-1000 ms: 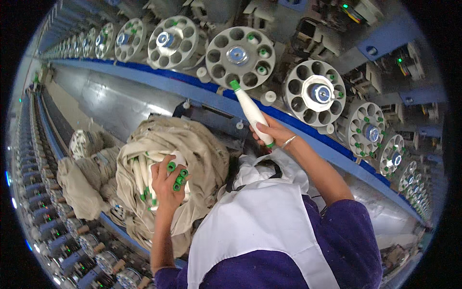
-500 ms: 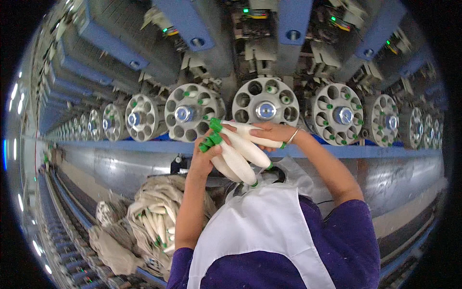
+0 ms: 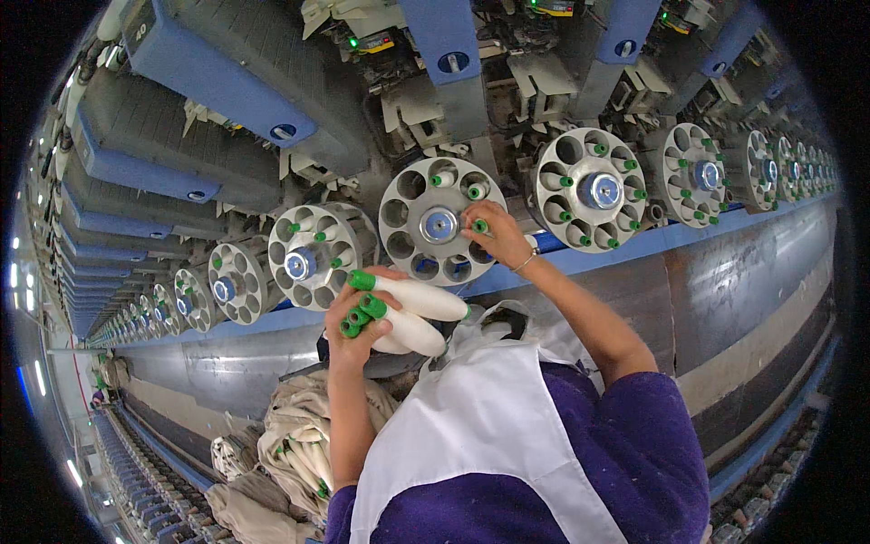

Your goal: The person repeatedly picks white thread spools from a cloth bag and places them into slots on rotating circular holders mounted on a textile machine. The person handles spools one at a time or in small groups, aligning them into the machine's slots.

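My left hand [image 3: 352, 337] is closed round a bunch of several white yarn bobbins [image 3: 424, 299]. Their green tube ends stick out past my thumb, and the thick white ends point right, toward my apron. At the right side of a round grey magazine [image 3: 405, 228] with a ring of holes, my right hand [image 3: 504, 243] grips one yarn bobbin [image 3: 479, 226] by its green end. Most of that bobbin is hidden in or behind the hole. Two other bobbins sit in the upper holes of this magazine, and several of its remaining holes hold nothing.
More round magazines line the machine on both sides; the one to the right [image 3: 591, 161] carries several bobbins, as does the left one [image 3: 313, 243]. A blue rail [image 3: 580, 258] runs beneath them. At lower left stands a beige cloth sack [image 3: 299, 408] of bobbins.
My right hand has left the bunch and moved up to the magazine with one bobbin. My left hand, with the rest, is slightly lower and further left. The view has shifted.
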`<action>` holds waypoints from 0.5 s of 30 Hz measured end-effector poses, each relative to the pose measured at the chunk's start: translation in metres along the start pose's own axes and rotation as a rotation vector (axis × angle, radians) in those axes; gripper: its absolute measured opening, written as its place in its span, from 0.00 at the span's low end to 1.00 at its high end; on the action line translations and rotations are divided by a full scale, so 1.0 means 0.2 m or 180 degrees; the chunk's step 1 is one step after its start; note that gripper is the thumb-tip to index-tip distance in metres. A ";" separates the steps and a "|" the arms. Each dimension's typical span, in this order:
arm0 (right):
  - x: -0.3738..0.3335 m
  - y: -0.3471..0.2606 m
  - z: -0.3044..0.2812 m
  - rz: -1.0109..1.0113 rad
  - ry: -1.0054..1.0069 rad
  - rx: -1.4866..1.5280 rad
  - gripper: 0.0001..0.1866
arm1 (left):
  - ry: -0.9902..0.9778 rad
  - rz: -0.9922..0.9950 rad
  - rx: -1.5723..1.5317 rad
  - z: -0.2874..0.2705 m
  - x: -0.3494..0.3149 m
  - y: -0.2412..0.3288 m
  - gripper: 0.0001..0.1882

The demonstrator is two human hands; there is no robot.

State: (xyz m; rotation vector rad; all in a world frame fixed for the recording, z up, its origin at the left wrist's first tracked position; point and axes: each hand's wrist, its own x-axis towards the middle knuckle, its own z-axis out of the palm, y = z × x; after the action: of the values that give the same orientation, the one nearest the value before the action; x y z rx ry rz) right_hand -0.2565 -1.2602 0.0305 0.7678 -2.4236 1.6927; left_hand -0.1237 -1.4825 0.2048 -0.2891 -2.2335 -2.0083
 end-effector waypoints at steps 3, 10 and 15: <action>-0.04 0.00 -0.07 0.0291 0.0164 0.0898 0.12 | 0.0084 -0.0130 0.0072 0.00 -0.04 0.02 0.20; -0.17 0.10 -0.43 0.1831 0.1140 0.0823 0.15 | 0.0566 -0.0348 0.0571 -0.02 -0.14 0.01 0.20; -0.34 0.19 -0.42 0.1336 -0.1268 -0.1586 0.15 | 0.0451 -0.0365 0.0927 0.00 -0.14 -0.01 0.20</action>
State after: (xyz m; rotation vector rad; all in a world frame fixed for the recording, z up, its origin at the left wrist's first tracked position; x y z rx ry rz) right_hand -0.2314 -1.1502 0.0072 0.5912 -3.2777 0.9908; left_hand -0.0966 -1.4839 0.1962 0.0112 -2.4549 -1.6594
